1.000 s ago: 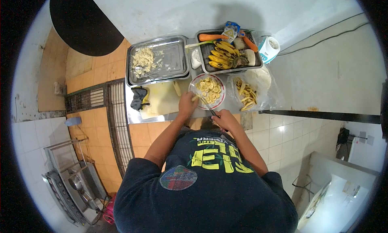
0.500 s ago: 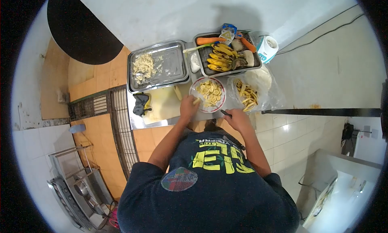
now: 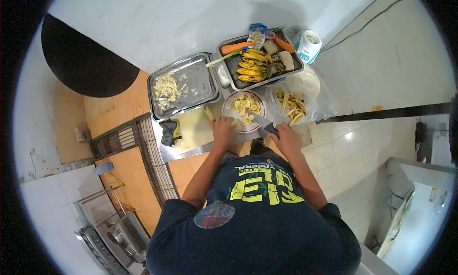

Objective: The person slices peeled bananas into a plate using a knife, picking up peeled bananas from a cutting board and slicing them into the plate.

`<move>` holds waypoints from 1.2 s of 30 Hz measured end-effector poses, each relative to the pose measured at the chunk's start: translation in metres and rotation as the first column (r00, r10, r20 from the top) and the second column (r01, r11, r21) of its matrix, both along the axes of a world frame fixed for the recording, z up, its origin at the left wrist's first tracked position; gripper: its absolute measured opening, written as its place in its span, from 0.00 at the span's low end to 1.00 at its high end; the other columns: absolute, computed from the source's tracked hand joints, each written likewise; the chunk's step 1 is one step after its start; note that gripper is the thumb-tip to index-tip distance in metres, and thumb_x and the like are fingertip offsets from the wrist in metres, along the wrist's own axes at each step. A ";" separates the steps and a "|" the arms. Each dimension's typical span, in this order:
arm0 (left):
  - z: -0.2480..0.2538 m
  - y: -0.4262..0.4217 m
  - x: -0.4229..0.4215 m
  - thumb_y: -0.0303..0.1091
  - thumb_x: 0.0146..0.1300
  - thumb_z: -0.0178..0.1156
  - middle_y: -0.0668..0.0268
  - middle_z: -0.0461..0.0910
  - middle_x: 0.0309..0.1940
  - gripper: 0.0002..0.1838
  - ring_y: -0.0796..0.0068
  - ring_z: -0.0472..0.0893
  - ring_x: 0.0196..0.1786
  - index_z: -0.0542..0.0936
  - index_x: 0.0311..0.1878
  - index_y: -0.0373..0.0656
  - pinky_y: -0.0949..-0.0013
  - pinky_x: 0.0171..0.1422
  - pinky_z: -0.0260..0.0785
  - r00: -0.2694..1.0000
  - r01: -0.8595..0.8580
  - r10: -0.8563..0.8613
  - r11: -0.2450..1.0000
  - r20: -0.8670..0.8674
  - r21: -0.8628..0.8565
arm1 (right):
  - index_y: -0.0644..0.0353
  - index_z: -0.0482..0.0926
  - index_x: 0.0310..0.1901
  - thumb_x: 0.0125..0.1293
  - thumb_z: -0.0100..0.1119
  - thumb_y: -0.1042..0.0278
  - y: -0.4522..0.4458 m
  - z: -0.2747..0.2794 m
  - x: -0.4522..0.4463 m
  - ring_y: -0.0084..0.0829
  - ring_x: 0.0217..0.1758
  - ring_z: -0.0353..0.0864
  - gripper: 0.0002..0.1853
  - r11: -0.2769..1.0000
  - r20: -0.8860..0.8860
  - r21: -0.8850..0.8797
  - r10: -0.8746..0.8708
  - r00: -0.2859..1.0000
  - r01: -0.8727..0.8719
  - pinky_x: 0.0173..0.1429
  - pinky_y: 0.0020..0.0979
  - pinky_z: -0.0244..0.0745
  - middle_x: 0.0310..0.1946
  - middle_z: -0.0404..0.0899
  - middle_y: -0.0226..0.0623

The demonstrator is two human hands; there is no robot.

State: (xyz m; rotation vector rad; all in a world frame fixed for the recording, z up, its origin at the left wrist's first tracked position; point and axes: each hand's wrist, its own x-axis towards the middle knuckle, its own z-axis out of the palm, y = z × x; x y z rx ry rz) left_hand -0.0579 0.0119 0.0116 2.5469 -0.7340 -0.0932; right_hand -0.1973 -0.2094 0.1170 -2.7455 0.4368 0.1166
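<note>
My right hand (image 3: 287, 139) is wrapped round the black handle of a knife (image 3: 261, 121), whose wide blade lies over the right part of a red-rimmed plate (image 3: 227, 114). Banana slices (image 3: 246, 104) are heaped on that plate. At its lower left edge, my left hand (image 3: 223, 131) has its fingers closed on a peeled banana piece, mostly hidden by the fingers. Another peeled banana (image 3: 208, 113) lies on the pale cutting board (image 3: 192, 129), just above my left hand. Banana peels (image 3: 291, 106) lie in a clear plastic bag right of the plate.
A metal tray (image 3: 198, 86) with mashed food stands at the back left. Behind the plate, a dark tray (image 3: 232, 74) holds bananas (image 3: 254, 65) and carrots (image 3: 234, 47). A white container (image 3: 309, 45) stands at the right, and a dark cloth (image 3: 168, 133) lies on the board's left side.
The knife has turned so its broad blade shows over the plate. My left hand stays by the plate's left edge. The whole view has tilted and shifted.
</note>
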 end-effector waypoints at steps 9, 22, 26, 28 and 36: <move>0.011 0.003 0.005 0.32 0.57 0.71 0.56 0.81 0.43 0.16 0.50 0.81 0.47 0.82 0.48 0.42 0.51 0.52 0.71 0.985 0.171 -0.172 0.984 -0.019 -0.056 | 0.60 0.75 0.50 0.70 0.61 0.55 0.009 0.005 0.006 0.51 0.41 0.86 0.18 0.988 -0.187 0.097 -0.103 0.977 0.123 0.41 0.50 0.81 0.41 0.83 0.47; 0.038 -0.038 0.005 0.26 0.57 0.72 0.54 0.79 0.41 0.12 0.51 0.80 0.44 0.83 0.44 0.36 0.56 0.48 0.72 0.988 0.111 -0.149 0.881 -0.048 -0.459 | 0.59 0.76 0.47 0.67 0.64 0.55 0.016 -0.010 0.010 0.47 0.37 0.87 0.17 0.999 -0.068 0.029 -0.031 0.997 0.034 0.37 0.45 0.82 0.37 0.84 0.42; 0.032 -0.034 0.006 0.26 0.57 0.72 0.55 0.79 0.42 0.12 0.50 0.80 0.44 0.83 0.44 0.35 0.57 0.49 0.72 0.988 0.091 -0.135 0.898 -0.075 -0.430 | 0.62 0.75 0.48 0.68 0.62 0.56 0.016 0.005 0.008 0.48 0.38 0.87 0.17 0.999 -0.101 0.043 -0.028 0.994 0.033 0.39 0.47 0.82 0.38 0.84 0.46; 0.029 -0.031 0.008 0.26 0.57 0.72 0.55 0.79 0.43 0.12 0.51 0.80 0.44 0.83 0.44 0.35 0.57 0.50 0.72 0.991 0.081 -0.119 0.902 -0.064 -0.424 | 0.62 0.75 0.48 0.68 0.62 0.56 0.015 0.006 0.008 0.48 0.38 0.87 0.17 0.998 -0.095 0.041 -0.039 0.995 0.043 0.39 0.47 0.82 0.38 0.84 0.46; 0.036 -0.038 0.004 0.29 0.55 0.76 0.55 0.81 0.41 0.13 0.53 0.81 0.46 0.83 0.41 0.37 0.58 0.52 0.72 0.994 0.046 -0.090 0.847 -0.058 -0.530 | 0.59 0.76 0.48 0.68 0.62 0.55 0.015 -0.003 0.007 0.47 0.39 0.87 0.16 0.997 -0.085 0.050 -0.049 0.995 0.053 0.39 0.47 0.82 0.38 0.84 0.42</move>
